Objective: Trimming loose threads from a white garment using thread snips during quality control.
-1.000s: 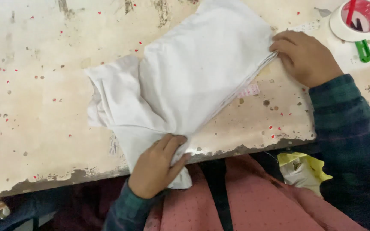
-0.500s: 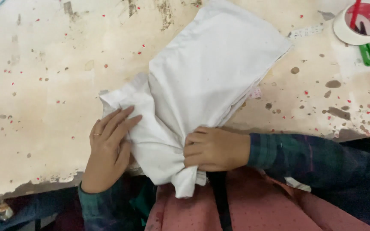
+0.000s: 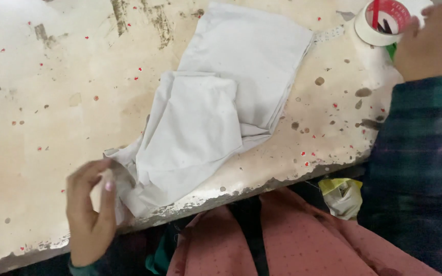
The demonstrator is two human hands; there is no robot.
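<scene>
A folded white cloth (image 3: 221,107) lies on the stained work table (image 3: 52,102), one flap turned over toward the near edge. My left hand (image 3: 90,212) pinches the cloth's near left corner at the table's front edge. My right hand (image 3: 428,41) reaches to the far right, fingers resting beside a roll of white tape (image 3: 382,23) with a red pen-like item standing in its core; something green shows under the hand. Whether that hand grips anything is hidden.
The table's worn front edge runs diagonally across the lower view. Below it are my pink dotted garment (image 3: 303,240) and a yellow and white crumpled bag (image 3: 341,194). My dark plaid sleeve (image 3: 415,153) crosses the right side.
My right hand left the cloth's near edge and went up to the tape roll at the far right. My left hand slid down to the cloth's corner. The flap now lies folded over.
</scene>
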